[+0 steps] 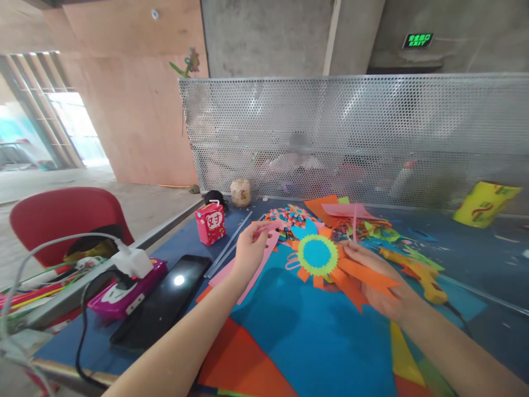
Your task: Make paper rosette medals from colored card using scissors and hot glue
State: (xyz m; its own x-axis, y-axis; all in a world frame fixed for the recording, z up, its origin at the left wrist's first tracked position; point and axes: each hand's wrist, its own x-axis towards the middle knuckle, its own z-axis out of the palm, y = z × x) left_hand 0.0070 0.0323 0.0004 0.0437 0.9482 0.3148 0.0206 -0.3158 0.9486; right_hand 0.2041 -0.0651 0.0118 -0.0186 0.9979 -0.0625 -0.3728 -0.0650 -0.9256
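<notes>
A paper flower point(317, 255) with a blue centre, a lime toothed ring, orange petals and two orange ribbon tails is held up in my right hand point(380, 278), its fingers closed behind the tails. Pink loops and a blue petal show at the flower's edge. My left hand point(253, 242) is closed in a pinch, with a bit of pink paper point(278, 225) at its fingertips. Beside that hand lies a pink strip with holes point(260, 271). Large blue sheets point(314, 331) lie under both hands, over an orange sheet point(243, 361).
A yellow glue gun point(421, 273) lies on the right. Paper cutouts point(289, 214) are heaped at the back. On the left are a black phone point(165, 300), a purple power strip point(128, 292) with cables and a pink box point(210, 223). A perforated metal screen point(351, 132) stands behind.
</notes>
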